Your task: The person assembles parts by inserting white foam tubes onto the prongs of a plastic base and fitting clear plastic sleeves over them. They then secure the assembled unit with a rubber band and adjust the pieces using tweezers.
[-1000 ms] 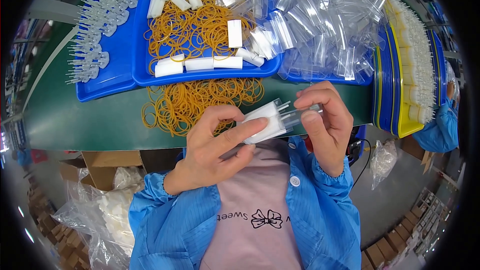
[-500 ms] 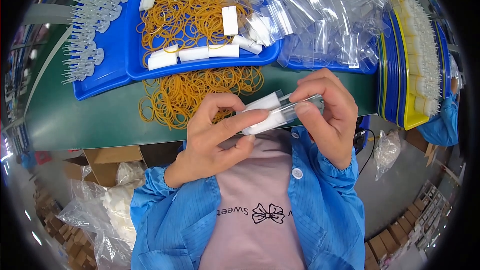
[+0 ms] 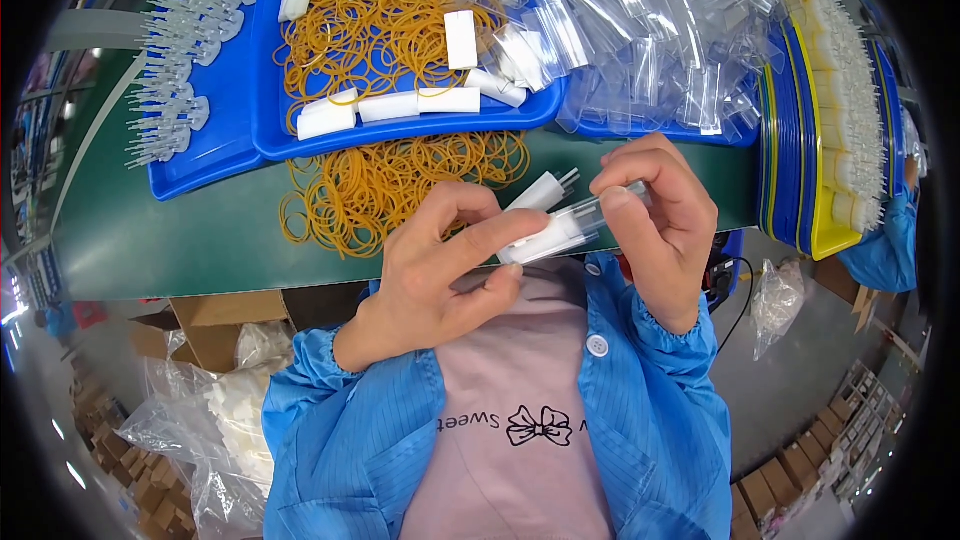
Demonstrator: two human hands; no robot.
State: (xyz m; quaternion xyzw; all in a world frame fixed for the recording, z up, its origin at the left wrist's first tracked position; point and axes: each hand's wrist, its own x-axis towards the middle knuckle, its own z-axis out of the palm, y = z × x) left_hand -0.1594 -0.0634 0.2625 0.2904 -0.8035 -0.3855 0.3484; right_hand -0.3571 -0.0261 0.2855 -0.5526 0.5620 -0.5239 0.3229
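Note:
In front of my chest, my left hand [image 3: 430,265] closes thumb and fingers around a white foam block [image 3: 551,234] that sits inside or against a clear plastic sleeve [image 3: 592,217]. My right hand [image 3: 660,230] pinches the sleeve's other end between thumb and fingers. Behind the block, a second white piece [image 3: 538,193] with thin clear prongs at its end sticks out past my left fingers. My left hand partly hides how these pieces join. Both hands are just over the table's near edge, right of a heap of tan rubber bands [image 3: 370,190].
A blue tray [image 3: 400,124] holds rubber bands and white foam blocks. Clear sleeves [image 3: 640,60] pile up at its right. Pronged clear parts [image 3: 185,60] line the left tray. Stacked yellow and blue trays [image 3: 815,140] stand at the right, near a co-worker's blue sleeve [image 3: 885,245].
The white piece behind the block now stands more apart from the sleeve, tilted upward. My right fingers have shifted slightly on the sleeve's end.

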